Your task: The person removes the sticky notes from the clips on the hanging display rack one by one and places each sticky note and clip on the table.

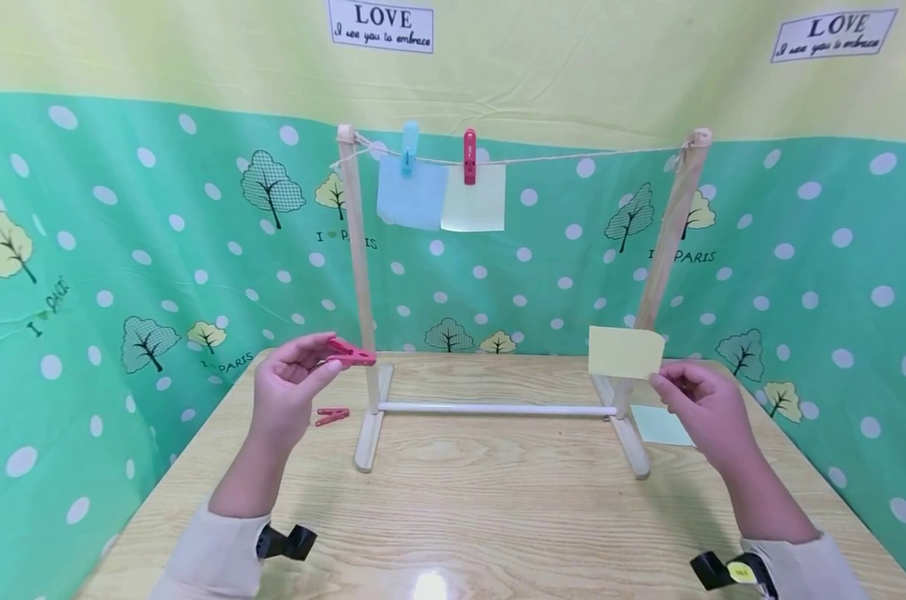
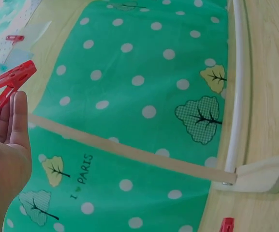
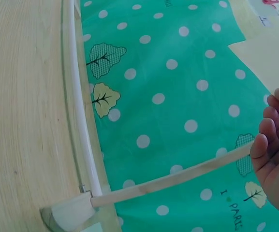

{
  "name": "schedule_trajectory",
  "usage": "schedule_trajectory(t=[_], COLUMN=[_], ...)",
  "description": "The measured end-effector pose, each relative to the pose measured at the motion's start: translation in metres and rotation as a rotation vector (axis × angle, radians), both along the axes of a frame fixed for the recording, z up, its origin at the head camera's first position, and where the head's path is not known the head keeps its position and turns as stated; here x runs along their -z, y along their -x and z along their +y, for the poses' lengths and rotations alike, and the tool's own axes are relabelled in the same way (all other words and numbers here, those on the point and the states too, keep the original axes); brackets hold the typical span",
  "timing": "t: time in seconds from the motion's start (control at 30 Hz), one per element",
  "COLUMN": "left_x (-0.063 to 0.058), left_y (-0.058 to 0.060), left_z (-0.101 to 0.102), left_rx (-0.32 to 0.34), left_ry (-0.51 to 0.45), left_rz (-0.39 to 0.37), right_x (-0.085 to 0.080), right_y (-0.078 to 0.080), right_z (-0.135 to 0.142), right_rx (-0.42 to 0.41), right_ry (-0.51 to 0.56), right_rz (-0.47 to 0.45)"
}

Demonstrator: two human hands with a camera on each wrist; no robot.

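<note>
So, a red plastic clothespin (image 1: 358,357) is pinched in the left grip (image 1: 291,385), well apart from the pale yellow rectangular paper (image 1: 623,352), which is pinched in the right grip (image 1: 703,410), long edge roughly level, lower than the thin whitish string (image 1: 595,155).

Held peg (image 2: 19,74): smooth plastic. Held sheet (image 1: 625,352): matt paper. Posts (image 1: 357,250): matt wood. Tabletop (image 1: 498,500): glossy, wood-grained. Backdrop (image 1: 543,317): creased cloth.
</note>
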State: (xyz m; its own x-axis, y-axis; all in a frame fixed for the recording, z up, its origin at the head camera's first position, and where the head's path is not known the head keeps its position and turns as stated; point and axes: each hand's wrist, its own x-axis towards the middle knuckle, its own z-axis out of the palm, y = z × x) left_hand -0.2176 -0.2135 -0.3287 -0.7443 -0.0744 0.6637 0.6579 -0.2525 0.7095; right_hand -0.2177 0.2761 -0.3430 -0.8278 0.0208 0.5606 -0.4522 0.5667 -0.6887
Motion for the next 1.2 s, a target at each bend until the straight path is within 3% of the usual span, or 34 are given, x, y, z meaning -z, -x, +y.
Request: schedule_trajectory(t=[0.2,0.33,0.5,0.6,0.9,1.2], left_x=[0.007,0.012,0.020,0.025,0.043,0.058], left_y=[-0.003,-0.005,-0.007,-0.008,-0.013,-0.021], left_z=[-0.013,-0.022,-0.036,-0.043,-0.063,-0.085], left_rx=[0.007,-0.032,-0.013,0.001,-0.063,-0.067], left_ry=[-0.015,0.007,0.027,0.009,-0.023,-0.076], left_rz=[-0.044,-0.091,-0.085,-0.104,-0.258,-0.291], right_x=[0.003,0.004,0.008,0.011,0.022,0.029], right_y=[-0.007,-0.012,-0.015,-0.016,-0.019,-0.027], right_z=[0.008,0.013,0.020,0.024,0.045,0.059], right_rx=[0.031,0.057,0.057,0.067,0.118,0.131], right_ry=[0.023,0.063,0.082,0.093,0.126,0.113], right_rz=[-0.039,-0.063,-0.060,-0.064,-0.148,-0.192])
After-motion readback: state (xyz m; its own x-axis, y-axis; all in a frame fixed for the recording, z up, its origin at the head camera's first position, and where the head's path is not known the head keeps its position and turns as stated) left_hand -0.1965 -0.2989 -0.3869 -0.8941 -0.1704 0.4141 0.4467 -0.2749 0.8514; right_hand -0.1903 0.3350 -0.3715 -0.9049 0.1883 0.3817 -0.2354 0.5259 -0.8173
